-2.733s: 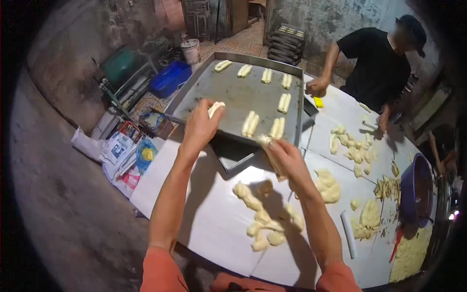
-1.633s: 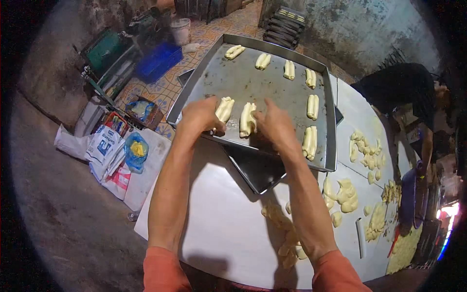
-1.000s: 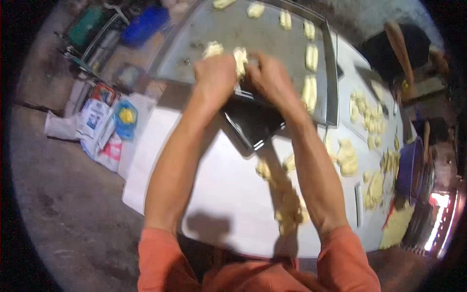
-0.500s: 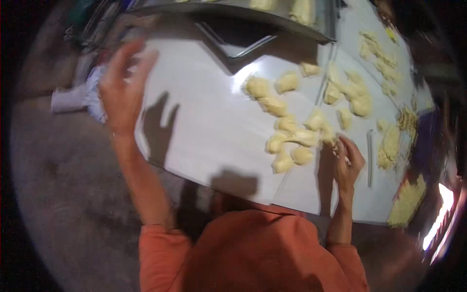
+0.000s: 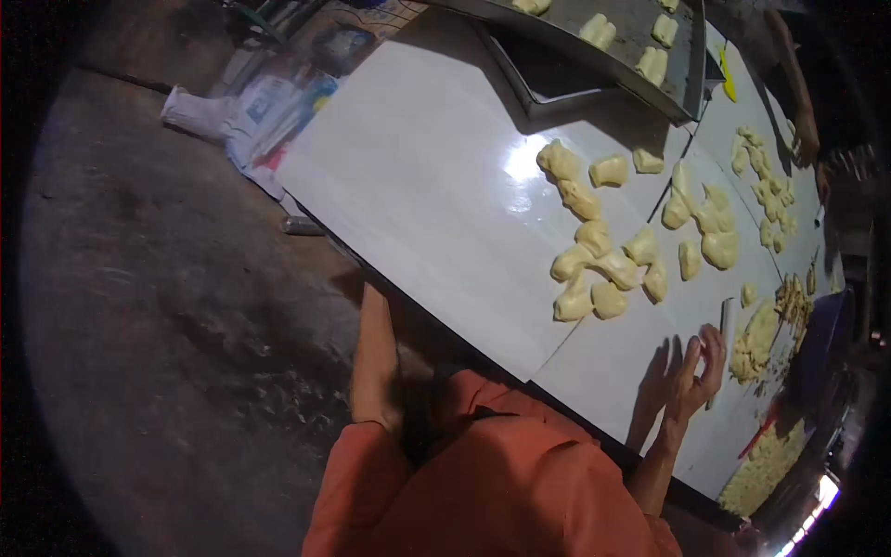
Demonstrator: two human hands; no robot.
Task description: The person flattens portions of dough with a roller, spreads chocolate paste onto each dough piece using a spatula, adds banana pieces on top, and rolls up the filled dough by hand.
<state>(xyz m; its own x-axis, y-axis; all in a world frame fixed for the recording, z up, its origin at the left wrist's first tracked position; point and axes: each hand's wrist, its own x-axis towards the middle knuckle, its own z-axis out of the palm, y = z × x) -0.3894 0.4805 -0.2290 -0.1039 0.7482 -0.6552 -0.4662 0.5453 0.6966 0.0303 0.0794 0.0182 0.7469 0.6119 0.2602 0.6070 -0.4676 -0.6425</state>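
Dough [image 5: 608, 300] lies beyond an empty-looking right hand [image 5: 701, 371]

The right hand is half open above the table [image 5: 418, 186], fingers bent and thumb apart, with nothing visible in its grasp. Just beside its fingers is a white rod [image 5: 728, 314]; whether they touch, I cannot tell. Dough pieces lie loosely grouped beyond it and to its left, and a flatter mass [image 5: 756, 339] lies to its right. Farther off, past the dough, a tray [image 5: 629, 39] bears shaped rolls [image 5: 599, 32]. Only the left forearm [image 5: 374, 362] shows by the table's edge; its hand is hidden, so its opening and hold cannot be told.
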